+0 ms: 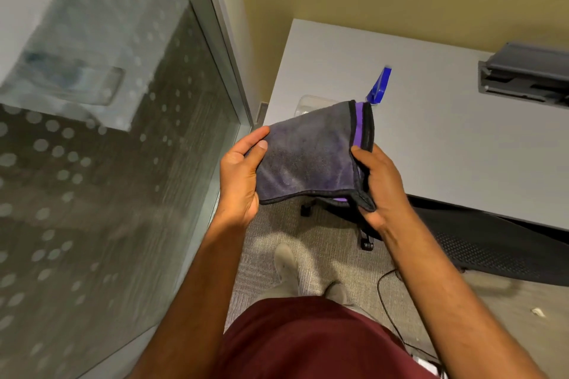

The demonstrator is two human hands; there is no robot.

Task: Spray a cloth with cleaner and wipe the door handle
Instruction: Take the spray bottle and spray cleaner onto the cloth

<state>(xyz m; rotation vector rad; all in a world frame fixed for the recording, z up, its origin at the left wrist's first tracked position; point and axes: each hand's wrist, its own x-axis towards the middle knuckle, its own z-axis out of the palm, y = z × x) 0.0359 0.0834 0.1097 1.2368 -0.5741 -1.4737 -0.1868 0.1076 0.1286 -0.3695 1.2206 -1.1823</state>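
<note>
I hold a folded grey cloth (311,157) with a black hem and a purple underside in front of me, above the floor by the desk's near corner. My left hand (241,175) grips its left edge, thumb on top. My right hand (380,188) pinches its right edge and lower right corner. Behind the cloth, the blue trigger head of a spray bottle (379,85) rises from the desk; the cloth hides the bottle's body. No door handle is in view.
A white desk (446,138) stands at the right with a grey device (526,77) at its far right and a clear container (311,101) near the cloth. A frosted-dot glass panel (107,148) fills the left. An office chair (480,243) and a black cable (388,295) are below.
</note>
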